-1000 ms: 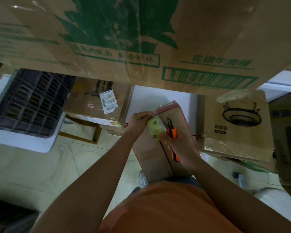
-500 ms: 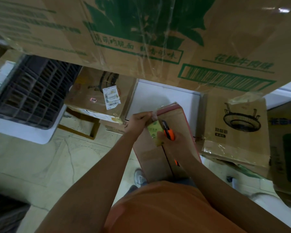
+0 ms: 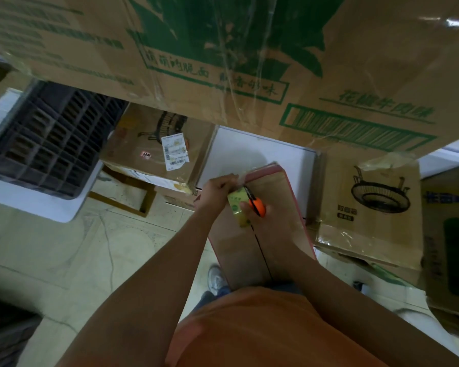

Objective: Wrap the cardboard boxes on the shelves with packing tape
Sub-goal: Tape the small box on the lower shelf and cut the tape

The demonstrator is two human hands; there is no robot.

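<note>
Left hand (image 3: 216,193) is pinching the clear tape end at the far edge of the red-edged box (image 3: 265,234); right hand (image 3: 263,215) is clutching tape roll (image 3: 239,207) plus orange cutter (image 3: 256,203). Film likely thin, clingy, so keep it taut. Box probably light, stiff; best held at its edges.

Crate (image 3: 51,139) lies left, fan box (image 3: 368,205) right, narrow box (image 3: 260,234) between.

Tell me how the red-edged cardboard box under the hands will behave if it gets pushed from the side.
The red-edged box looks tall and narrow and seems to stand on end, so it would probably tip rather than slide. Its top seam looks unsealed, so the flaps may flex under pressure. The left hand and right hand working at its top likely steady it.
</note>
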